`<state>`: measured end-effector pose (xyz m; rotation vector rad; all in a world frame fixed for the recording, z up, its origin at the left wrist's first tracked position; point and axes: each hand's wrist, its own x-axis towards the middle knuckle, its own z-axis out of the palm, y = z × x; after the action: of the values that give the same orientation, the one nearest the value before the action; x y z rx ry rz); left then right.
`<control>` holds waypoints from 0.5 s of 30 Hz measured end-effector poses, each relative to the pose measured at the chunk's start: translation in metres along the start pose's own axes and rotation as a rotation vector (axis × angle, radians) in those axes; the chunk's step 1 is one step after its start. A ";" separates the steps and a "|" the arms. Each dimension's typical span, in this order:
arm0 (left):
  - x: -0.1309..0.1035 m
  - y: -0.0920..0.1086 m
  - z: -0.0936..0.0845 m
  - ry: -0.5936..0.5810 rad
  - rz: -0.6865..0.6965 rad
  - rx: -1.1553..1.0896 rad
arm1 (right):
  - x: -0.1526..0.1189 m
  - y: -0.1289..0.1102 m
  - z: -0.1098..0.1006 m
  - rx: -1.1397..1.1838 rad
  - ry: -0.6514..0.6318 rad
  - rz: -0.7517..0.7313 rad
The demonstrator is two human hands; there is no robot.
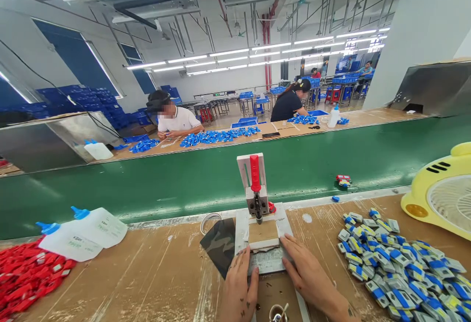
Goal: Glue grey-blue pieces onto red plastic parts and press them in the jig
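Note:
A toggle clamp with a red upright handle stands on a metal base plate in front of me. Below its plunger lies a flat tan block. My left hand rests at the plate's left edge, fingers stretched forward. At the right edge lies my right hand, its fingers extended and touching the plate. Neither hand holds anything that I can make out. A dark flat sheet sticks out left of the plate. Nearer me is a small cup with a thin stick in it.
Grey-and-blue parts are heaped at right, below a yellow fan. Red parts and white bottles occupy the left. Behind runs a green conveyor belt; people sit beyond it near blue parts.

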<state>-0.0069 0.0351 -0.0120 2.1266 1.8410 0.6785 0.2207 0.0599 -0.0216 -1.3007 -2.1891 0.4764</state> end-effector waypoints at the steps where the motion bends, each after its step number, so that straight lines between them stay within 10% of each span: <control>1: -0.001 0.004 0.001 -0.023 -0.035 -0.011 | 0.000 -0.002 0.002 0.001 0.000 -0.002; 15: 0.002 0.019 0.004 -0.048 -0.028 0.148 | -0.003 -0.005 0.021 -0.181 -0.036 -0.029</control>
<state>0.0116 0.0338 -0.0058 2.1823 1.9459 0.4953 0.2051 0.0545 -0.0358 -1.3599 -2.3225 0.2984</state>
